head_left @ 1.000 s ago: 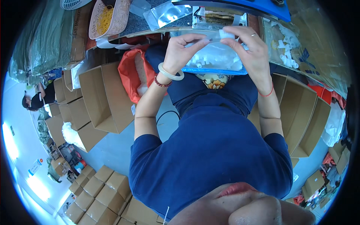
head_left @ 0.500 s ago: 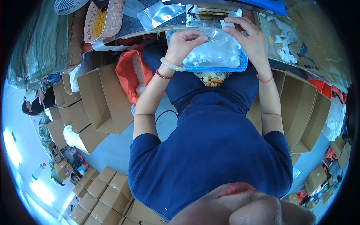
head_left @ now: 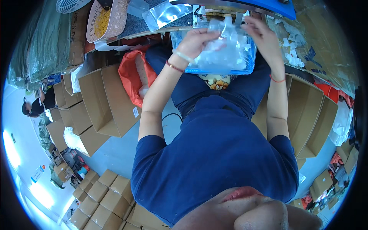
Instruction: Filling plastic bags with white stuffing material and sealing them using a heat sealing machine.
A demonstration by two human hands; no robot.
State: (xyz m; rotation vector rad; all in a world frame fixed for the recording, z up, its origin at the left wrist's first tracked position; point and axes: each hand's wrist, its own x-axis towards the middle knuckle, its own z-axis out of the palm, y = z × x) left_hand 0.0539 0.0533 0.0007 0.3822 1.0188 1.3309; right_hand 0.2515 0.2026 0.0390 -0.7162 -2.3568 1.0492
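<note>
My left hand is closed on the edge of a clear plastic bag, which hangs blurred over a blue tray on my lap. Small white plastic pieces lie in the tray, partly hidden by the bag. To the right of the bag, my right hand is raised at the table edge, its fingers bent and slightly apart. No object shows clearly in it. Just beyond the hands is a machine with a blue top, its working area partly covered by the bag.
Left on the table are a pink basket of yellow rubber bands and a flat clear pouch. More white parts lie at right. Open cartons flank me, with a red bag at left. A person is farther off.
The plastic bag has lifted off the tray toward the machine, in my left hand. My right hand has moved right, away from the bag, and the white piece at its fingertips no longer shows.
</note>
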